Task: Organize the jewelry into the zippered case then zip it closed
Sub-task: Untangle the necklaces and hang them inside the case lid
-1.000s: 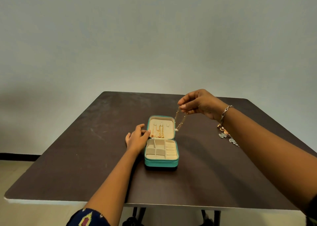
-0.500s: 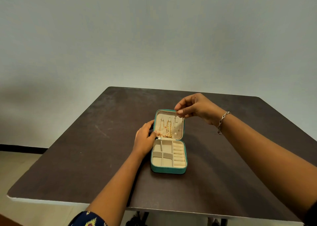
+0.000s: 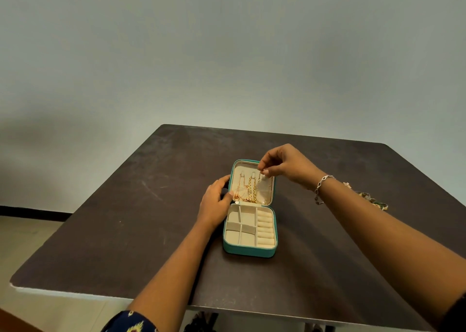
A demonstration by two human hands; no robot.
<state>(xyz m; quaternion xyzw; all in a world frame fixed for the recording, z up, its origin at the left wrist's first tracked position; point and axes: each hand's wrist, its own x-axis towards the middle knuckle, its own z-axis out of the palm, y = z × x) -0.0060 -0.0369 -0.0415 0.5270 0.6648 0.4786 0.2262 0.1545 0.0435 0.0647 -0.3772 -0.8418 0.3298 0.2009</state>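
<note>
Jewelry case (image 3: pixel 250 230) lies open on the tabletop (image 3: pixel 126 218); your left hand (image 3: pixel 216 203) clasps its lid's left edge, your right hand (image 3: pixel 285 166) pinches a gold chain (image 3: pixel 257 183) against the lid.

1. The desk (image 3: pixel 126 218) lies bare across the left half of the frame, and in the strip below the case (image 3: pixel 249 249).
2. The left hand (image 3: pixel 216 203) blocks the case's left side, against the raised lid.
3. The right hand (image 3: pixel 285 166) covers the lid's upper right corner.
4. Loose jewelry (image 3: pixel 373 200) lies at the right of the frame, behind the right forearm.
</note>
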